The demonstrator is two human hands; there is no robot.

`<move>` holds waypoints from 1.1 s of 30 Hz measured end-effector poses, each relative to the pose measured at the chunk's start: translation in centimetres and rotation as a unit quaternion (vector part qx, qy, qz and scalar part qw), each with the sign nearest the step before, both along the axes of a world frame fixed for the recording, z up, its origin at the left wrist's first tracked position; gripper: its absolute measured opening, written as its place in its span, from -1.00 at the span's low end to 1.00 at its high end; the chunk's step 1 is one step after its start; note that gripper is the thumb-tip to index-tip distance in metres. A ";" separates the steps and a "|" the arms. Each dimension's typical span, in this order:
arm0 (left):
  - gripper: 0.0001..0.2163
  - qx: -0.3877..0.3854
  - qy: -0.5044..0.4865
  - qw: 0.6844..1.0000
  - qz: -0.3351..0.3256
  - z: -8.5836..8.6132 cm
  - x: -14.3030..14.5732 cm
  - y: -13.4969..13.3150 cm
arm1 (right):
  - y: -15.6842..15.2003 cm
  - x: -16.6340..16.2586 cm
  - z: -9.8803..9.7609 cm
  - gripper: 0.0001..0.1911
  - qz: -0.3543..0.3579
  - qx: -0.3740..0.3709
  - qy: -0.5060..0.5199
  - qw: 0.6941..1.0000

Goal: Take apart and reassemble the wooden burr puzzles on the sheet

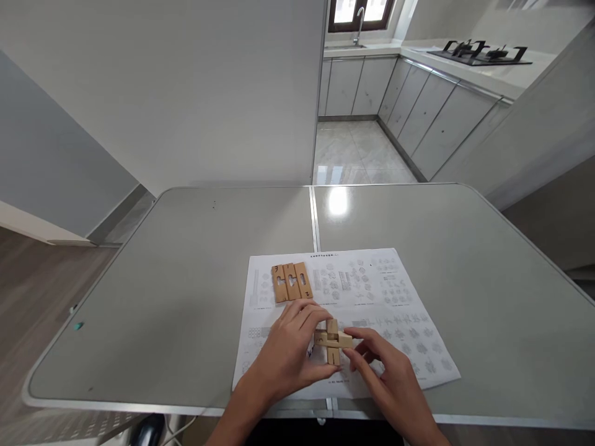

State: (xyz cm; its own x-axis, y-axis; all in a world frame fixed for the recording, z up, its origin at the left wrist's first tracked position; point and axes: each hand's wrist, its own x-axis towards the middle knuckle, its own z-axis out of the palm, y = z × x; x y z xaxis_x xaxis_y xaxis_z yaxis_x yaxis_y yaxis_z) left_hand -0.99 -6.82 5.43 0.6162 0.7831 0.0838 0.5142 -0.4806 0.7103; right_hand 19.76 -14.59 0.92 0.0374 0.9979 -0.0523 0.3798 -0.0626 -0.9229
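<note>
At the lower centre of the frame, a crossed wooden block (333, 339) sits between both hands. The left hand (294, 349) reaches in from the lower left, arched, its thumb and forefinger clamped on the block's near and far ends. The right hand (382, 367) comes from the lower right, thumb and fingertip pinching the block's right end, other fingers curled. Above, three flat wooden pieces (294, 292) bear handwritten digits ("1" and "2" are legible) on a printed sheet (395, 266), its text too small to read.
</note>
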 end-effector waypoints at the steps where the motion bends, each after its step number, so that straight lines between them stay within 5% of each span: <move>1: -0.46 -0.001 -0.007 1.000 -0.001 0.1 0.0 -0.1 | 0.1 0.0 0.1 -0.64 -0.001 -0.002 0.000 1.000; 13: -0.49 -0.014 -0.047 0.998 0.039 0.2 -1.4 -1.3 | 0.6 -0.8 0.6 -0.61 -0.007 -0.037 0.033 0.999; 24: -0.49 0.026 -0.042 0.967 0.249 -1.6 -7.6 -4.1 | 1.9 -4.5 0.2 -0.74 0.079 0.028 -0.027 0.996; 33: -0.52 0.021 -0.063 0.943 0.326 -2.3 -9.1 -6.3 | 3.9 -10.1 -1.1 -0.40 0.042 0.035 -0.116 0.992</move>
